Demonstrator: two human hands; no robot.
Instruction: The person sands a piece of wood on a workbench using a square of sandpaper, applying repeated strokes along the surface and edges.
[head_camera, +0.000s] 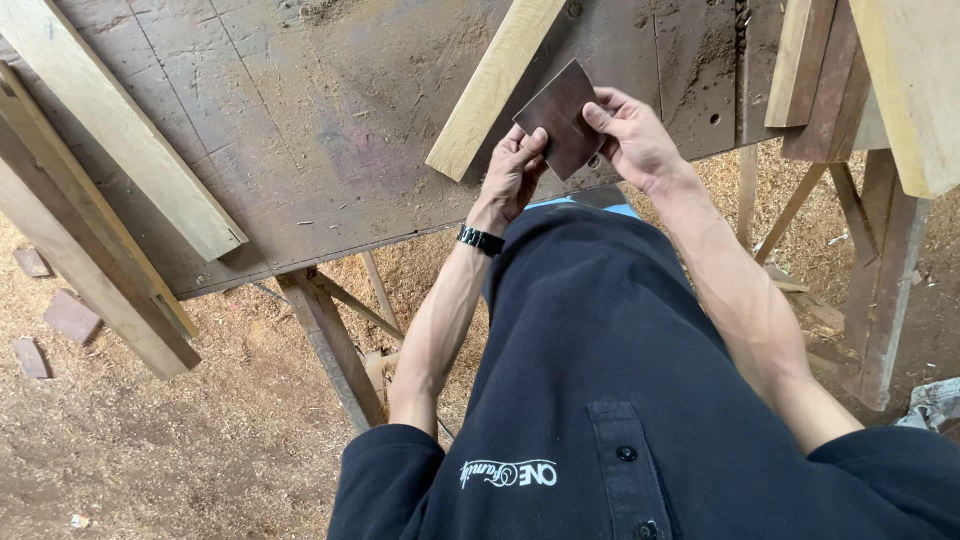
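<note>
Holding a sheet (562, 115) w/ both hands over the bench (300, 150), the person looks straight down past a dark shirt (620, 400). Left hand (513, 175) comes up from below, forearm bare, black watch (481, 240) at the wrist; fingers curled together, tips clamped on the sheet's near-left edge. Right hand (633, 135) comes in from the right side, wrist bent, thumb laid across the sheet's right edge, other fingers behind it, pinching.

Sheet: one, thin, brown, roughly square, turned like a diamond w/ one corner pointing away from the person and one back toward the body. Flat face toward the camera, tilted a bit. No clear long axis. It sits just above the bench's near edge, beside a pale plank (495, 85), apart from it as far as can be told.

Counts: 2 hands, 1 sheet, 1 watch. Pale plank near the hands: 1, running diagonally. Another pale board (120, 130) on the bench's left, also diagonal; darker boards (90, 260) lean below it. More boards (850, 80) stacked at right, number unclear. Three small wood blocks (70, 315) lie on the sawdust floor (200, 450) at left.
</note>
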